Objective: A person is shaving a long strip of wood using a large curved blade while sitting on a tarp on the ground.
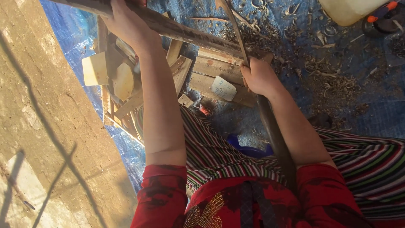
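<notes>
Head view: nearest, a striped skirt (363, 164) covers the lap. Right hand (259, 78) grips a long dark stick (274, 135) running toward the body. Farther off, left hand (126, 23) clasps a log (185, 31) lying across wood scraps (211, 71) on a blue tarp (371, 114).

Top: you wear a red short-sleeved top with darker blotches (168, 198), its sleeves ending above your elbows.
Trim: a patch of small gold studs (205, 213) sits on its front.
Lap: a striped cloth in red, green, white and black (371, 169) covers your legs.
Forearms: yours are bare.
</notes>
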